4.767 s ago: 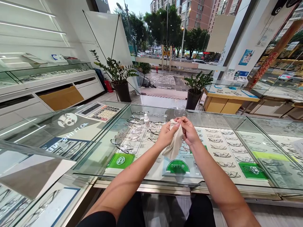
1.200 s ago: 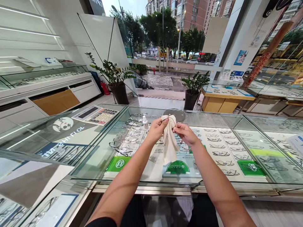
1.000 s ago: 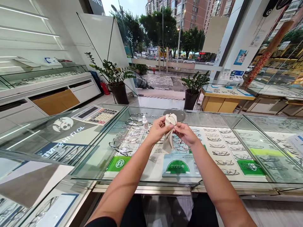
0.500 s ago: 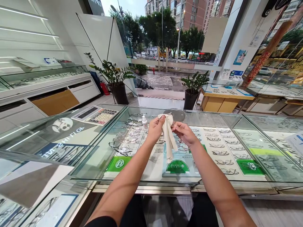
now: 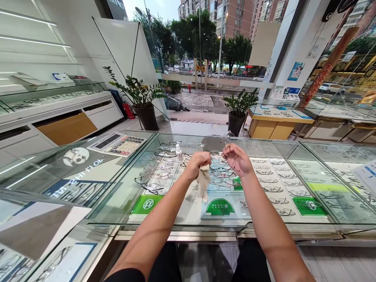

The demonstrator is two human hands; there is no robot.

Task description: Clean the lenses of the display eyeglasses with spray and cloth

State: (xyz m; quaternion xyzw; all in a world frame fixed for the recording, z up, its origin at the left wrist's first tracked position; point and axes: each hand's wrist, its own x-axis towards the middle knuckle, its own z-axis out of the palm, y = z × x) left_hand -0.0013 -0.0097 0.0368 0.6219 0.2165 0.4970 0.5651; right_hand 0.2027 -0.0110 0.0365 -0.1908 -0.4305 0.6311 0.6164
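Closed round a cream cleaning cloth (image 5: 203, 183), my left hand (image 5: 197, 163) is over the middle of the glass counter (image 5: 188, 219); the cloth hangs below the fist. To its right, my right hand (image 5: 237, 158) pinches a pair of thin-rimmed eyeglasses (image 5: 229, 135) by the frame. One clear lens sticks up above the fingers, and the rest is partly hidden by the hand. The cloth and eyeglasses are apart. A small white spray bottle (image 5: 179, 152) stands upright on the glass, left of my left hand.
Under the glass lie rows of eyeglass frames (image 5: 273, 189) and green cards (image 5: 220, 206). A large calculator (image 5: 117, 143) rests on the left counter. Potted plants (image 5: 147, 113) stand beyond, before the shop window.
The cloth has come off the eyeglasses. My right hand has moved right and slightly up with them, while my left hand has lowered a little and turned, bunching the cloth.
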